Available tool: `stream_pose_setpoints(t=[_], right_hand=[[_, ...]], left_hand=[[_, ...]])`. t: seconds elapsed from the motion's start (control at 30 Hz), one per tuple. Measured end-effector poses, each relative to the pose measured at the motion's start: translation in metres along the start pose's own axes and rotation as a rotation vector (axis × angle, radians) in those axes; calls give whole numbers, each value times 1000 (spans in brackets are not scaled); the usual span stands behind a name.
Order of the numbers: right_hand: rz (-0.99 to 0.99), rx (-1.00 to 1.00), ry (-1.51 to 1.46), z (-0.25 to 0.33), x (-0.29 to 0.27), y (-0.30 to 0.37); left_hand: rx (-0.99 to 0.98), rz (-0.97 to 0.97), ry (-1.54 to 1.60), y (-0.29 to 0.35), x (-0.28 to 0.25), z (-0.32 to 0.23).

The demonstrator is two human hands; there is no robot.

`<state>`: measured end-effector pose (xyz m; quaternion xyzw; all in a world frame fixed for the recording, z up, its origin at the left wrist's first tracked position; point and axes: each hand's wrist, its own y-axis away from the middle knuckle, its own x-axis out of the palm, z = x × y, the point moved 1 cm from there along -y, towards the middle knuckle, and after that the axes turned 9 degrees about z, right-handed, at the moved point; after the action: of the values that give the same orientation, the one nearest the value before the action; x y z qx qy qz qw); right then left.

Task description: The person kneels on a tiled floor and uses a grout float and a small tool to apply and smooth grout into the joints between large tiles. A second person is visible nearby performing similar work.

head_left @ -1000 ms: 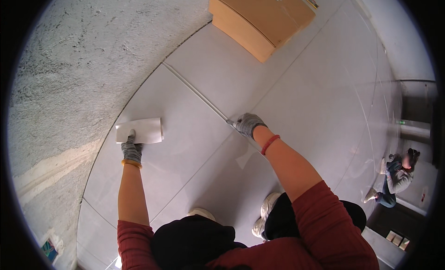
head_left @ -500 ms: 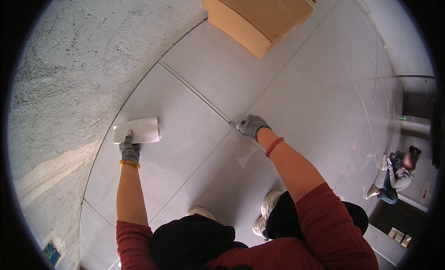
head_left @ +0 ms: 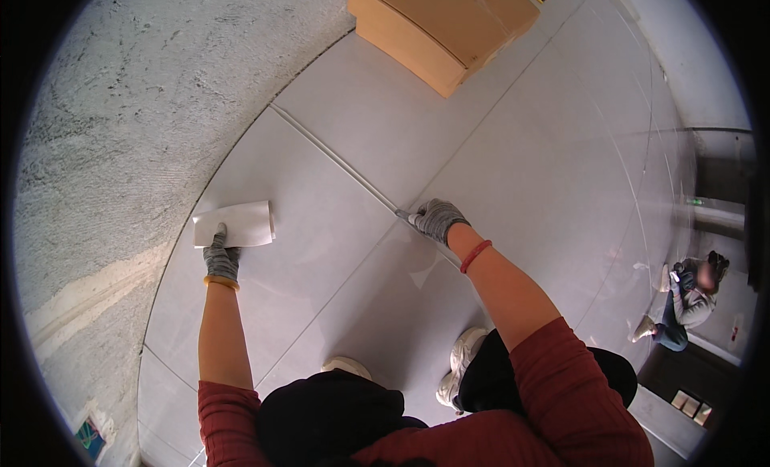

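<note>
In my gloved left hand point(head_left: 221, 257) is a folded white sheet point(head_left: 234, 225), gripped near its lower edge with the thumb laid over it. It hangs over the grey tiles beside the rough wall. My right hand point(head_left: 438, 220), also in a grey glove, is closed round a small tool point(head_left: 403, 215) whose dark tip touches the tile joint; the rest of the tool is hidden by the fingers. From that tip a pale double-edged strip point(head_left: 337, 158) runs along the joint up to the wall.
A brown cardboard box point(head_left: 449, 30) stands on the floor at the far side. The rough grey wall point(head_left: 144, 106) borders the tiles on the left. A person point(head_left: 686, 298) sits low at the far right. My shoes point(head_left: 464, 363) are on the tiles just below the joint.
The view has shifted very slightly, and the left hand with the folded sheet sits a touch further left. The right hand stays at the same spot on the joint.
</note>
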<state>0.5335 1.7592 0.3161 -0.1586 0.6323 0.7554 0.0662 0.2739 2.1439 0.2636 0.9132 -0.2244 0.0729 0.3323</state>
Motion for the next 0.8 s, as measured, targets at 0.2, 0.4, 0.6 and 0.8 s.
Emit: stream_pose_setpoints(t=[0.2,0.4,0.6,0.8], right_hand=[[0,13,-53,-5,4,-1],[9,-32,-100,-12,6,-4],[-47,-84,-168,-22,15,-9],[-58,-83,-111,-25,16,-9]], left_hand=[[2,9,5,-6,-5,3],[-9,34,10,-3,-3,1],[-19,26,38,0,0,-1],[-12,10,37,-1,1,-1]])
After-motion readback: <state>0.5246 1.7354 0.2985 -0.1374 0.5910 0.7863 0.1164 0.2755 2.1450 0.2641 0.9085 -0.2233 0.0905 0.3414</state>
